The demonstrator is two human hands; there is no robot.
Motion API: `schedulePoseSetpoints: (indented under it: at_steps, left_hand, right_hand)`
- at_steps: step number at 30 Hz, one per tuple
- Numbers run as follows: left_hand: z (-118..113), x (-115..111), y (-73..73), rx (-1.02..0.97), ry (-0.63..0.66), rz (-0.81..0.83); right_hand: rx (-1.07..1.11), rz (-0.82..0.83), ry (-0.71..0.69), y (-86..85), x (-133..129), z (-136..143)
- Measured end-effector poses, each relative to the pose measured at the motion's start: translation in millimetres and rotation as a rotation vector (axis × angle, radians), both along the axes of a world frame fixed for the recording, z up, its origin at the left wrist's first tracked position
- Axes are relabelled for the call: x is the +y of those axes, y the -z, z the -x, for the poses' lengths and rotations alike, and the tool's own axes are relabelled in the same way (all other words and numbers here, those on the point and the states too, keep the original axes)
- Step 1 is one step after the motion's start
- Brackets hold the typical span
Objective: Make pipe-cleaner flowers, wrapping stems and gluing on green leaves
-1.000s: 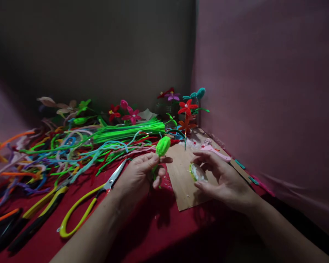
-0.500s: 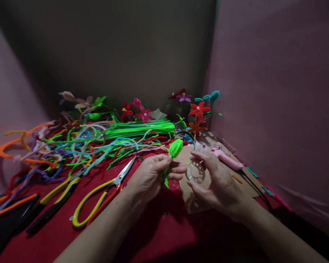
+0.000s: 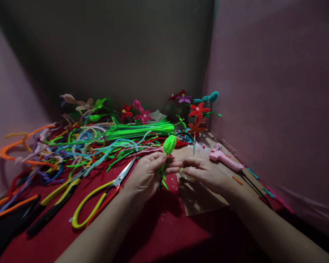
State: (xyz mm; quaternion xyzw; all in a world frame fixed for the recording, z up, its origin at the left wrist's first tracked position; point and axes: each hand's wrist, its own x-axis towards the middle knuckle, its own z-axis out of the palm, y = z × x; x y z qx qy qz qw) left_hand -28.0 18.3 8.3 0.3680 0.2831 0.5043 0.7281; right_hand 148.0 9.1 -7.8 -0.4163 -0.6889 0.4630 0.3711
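Observation:
My left hand [image 3: 150, 170] pinches the stem of a bright green pipe-cleaner flower bud [image 3: 169, 145] between thumb and fingers. The bud points up, and loose green ends [image 3: 164, 182] hang below that hand. My right hand [image 3: 208, 175] is close beside it, its fingers curled around a pale, translucent tape spool [image 3: 186, 176]. Most of the spool is hidden behind those fingers. The fingertips of both hands nearly meet in front of the cardboard sheet [image 3: 200, 204].
Scissors [image 3: 117, 180] and pliers [image 3: 60, 197] lie to the left on the red cloth [image 3: 164, 237]. Behind are a green pipe-cleaner bundle [image 3: 139, 129], a tangle of coloured pipe cleaners and finished flowers [image 3: 142, 114]. A pink glue gun [image 3: 226, 160] with a black cord rests on the cardboard at right.
The bud has shifted left and slightly down with my left hand. My right hand has moved left and curled over the spool, which showed its round face with holes before and is now tilted.

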Motion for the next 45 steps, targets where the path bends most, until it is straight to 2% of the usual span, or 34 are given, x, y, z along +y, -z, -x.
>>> schedulePoseSetpoints:
  at_steps: [3, 5, 10, 15, 21, 26, 30, 33, 36, 38, 45]
  left_hand:
    - [1.0, 2.5, 0.3, -0.009, -0.024, 0.008]
    - [1.6, 3.3, 0.5, -0.008, -0.023, 0.021]
    - [1.9, 3.2, 1.7, -0.002, -0.017, 0.027]
    - [1.2, 4.0, 1.1, -0.009, -0.052, 0.013]
    - [2.1, 3.8, 1.8, 0.035, -0.041, -0.009]
    - [0.3, -1.7, -1.8, 0.103, -0.023, 0.009]
    - [-0.6, -4.5, -2.9, 0.152, -0.078, -0.024]
    - [-0.9, -5.9, -0.6, 0.222, -0.073, -0.064]
    - [-2.4, -8.6, 0.8, 0.272, -0.029, -0.069]
    - [-3.6, -11.0, -0.1, 0.252, -0.021, -0.051]
    - [-4.2, -15.3, -5.0, 0.214, -0.005, -0.011]
  right_hand:
    - [0.245, 0.17, -0.017, 15.5, 4.7, 7.6]
    - [0.37, 0.216, -0.029, 19.1, 4.6, 12.3]
    - [0.534, 0.333, -0.16, 8.7, 2.4, 21.0]
    - [0.558, 0.329, -0.158, 5.4, 4.6, 24.9]
    - [0.44, 0.379, 0.018, 8.6, 7.1, 18.1]
    - [0.257, 0.249, 0.146, -0.3, 6.9, 5.6]
    - [0.155, 0.071, 0.19, -13.8, 2.4, -4.6]
    - [0.124, -0.06, 0.159, -23.5, -2.0, -3.9]
    - [0.094, -0.155, 0.071, -27.9, -4.0, 5.7]
    - [0.105, -0.171, 0.023, -26.8, -3.6, 12.9]
    - [0.168, -0.104, 0.075, -12.2, 0.0, 21.0]
